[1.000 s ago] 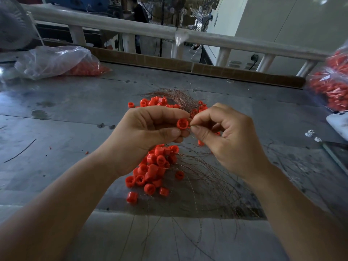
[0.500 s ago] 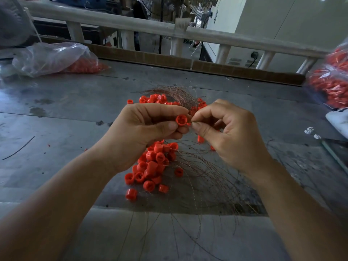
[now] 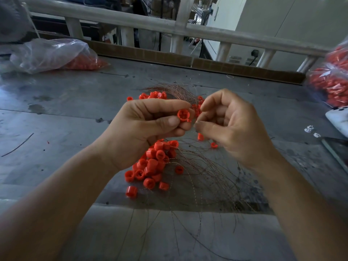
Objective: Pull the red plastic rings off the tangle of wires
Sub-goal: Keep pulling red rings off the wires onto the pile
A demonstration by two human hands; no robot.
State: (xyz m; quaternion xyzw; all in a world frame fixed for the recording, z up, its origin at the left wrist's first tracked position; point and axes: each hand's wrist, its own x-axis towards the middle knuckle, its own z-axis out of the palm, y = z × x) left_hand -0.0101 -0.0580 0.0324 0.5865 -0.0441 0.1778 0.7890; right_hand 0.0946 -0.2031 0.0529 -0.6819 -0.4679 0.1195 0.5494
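Loose rings [image 3: 154, 164] and wires [image 3: 207, 178] below the red ring [image 3: 182, 115], our left hand [image 3: 145, 129] gripping it, hole facing us, right hand [image 3: 233, 129] curled beside, grip perhaps on wire, we cannot tell

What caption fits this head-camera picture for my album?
Left hand pinches a red ring, right hand close beside it, above tangled wires.

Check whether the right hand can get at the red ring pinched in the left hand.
Probably yes: the right hand sits just beside the red ring, nothing between them, and the left hand grips it by its sides, leaving its face bare.
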